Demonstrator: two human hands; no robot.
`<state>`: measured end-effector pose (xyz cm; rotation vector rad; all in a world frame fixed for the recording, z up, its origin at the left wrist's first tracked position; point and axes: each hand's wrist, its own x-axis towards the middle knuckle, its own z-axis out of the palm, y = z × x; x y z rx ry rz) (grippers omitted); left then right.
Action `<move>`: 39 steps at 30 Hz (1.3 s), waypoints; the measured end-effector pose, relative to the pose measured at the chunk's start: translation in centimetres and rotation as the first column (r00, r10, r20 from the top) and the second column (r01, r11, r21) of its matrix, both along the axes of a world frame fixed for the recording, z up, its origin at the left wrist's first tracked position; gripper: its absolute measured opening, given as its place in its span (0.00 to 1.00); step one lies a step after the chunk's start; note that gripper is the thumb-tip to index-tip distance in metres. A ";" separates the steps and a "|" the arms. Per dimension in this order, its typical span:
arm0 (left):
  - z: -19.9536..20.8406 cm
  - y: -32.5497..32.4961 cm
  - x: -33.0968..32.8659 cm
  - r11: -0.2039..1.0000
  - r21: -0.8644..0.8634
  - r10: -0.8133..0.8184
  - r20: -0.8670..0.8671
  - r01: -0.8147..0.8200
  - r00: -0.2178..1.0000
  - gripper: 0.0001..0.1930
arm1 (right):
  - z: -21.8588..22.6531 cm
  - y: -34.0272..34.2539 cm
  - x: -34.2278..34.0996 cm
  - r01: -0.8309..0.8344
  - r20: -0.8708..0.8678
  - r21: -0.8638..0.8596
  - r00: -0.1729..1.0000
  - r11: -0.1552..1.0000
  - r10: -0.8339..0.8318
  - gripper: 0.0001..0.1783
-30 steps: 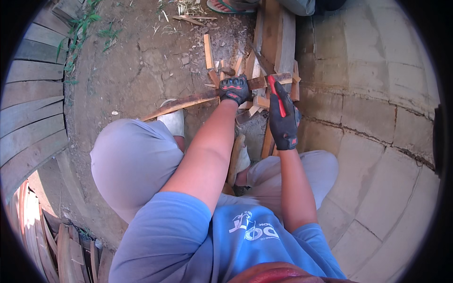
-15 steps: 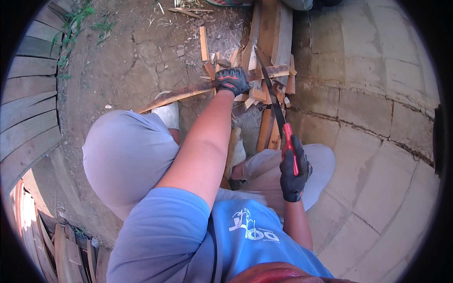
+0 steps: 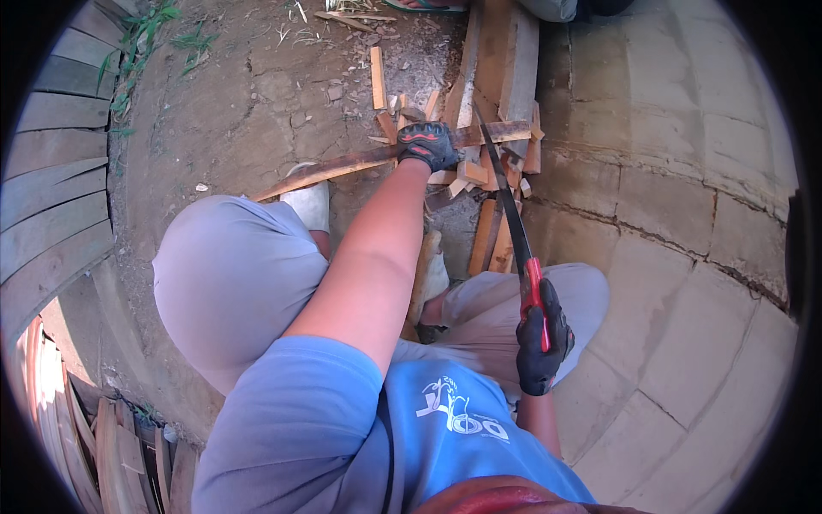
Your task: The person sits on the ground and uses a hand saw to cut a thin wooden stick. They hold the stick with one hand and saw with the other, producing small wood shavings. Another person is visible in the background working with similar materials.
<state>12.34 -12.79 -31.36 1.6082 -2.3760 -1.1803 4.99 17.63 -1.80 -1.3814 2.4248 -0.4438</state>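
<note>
My left hand (image 3: 427, 146), in a black glove with red trim, is closed around a long wooden strip (image 3: 347, 164). The strip lies crosswise over thick wooden beams (image 3: 491, 73), its rough, dark-edged length running down to the left past my foot. In my right hand (image 3: 545, 343), also gloved in black, is the red handle of a hand saw (image 3: 505, 193). The saw's dark blade slants up and left, crossing the strip to the right of my left hand. Whether its teeth have cut into the wood cannot be made out.
Cut wood blocks (image 3: 470, 173) lie heaped around the beams. To the right is a wall of large blocks (image 3: 668, 206); weathered planks (image 3: 60, 184) line the left side. Another person's sandalled foot (image 3: 428, 4) shows at the top edge. More slats (image 3: 128, 463) lie at lower left.
My right hand has drawn the saw back toward my body and slightly right. My left hand keeps its hold on the strip; the whole view has shifted a little.
</note>
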 end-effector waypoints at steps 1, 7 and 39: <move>0.0 0.0 0.0 1.000 0.005 -0.009 0.005 0.009 1.000 0.22 | 0.2 0.3 0.0 -0.014 -0.010 -0.002 1.000 1.000 0.014 0.22; 0.4 -0.3 0.2 1.000 -0.010 -0.014 -0.003 0.014 1.000 0.23 | -0.1 1.5 -0.8 -0.142 -0.117 -0.058 0.984 0.988 0.134 0.22; -0.2 0.0 -0.3 0.998 -0.051 -0.042 0.036 0.043 0.998 0.29 | -2.7 -8.3 -0.7 -0.056 0.057 -0.103 0.996 0.993 0.062 0.20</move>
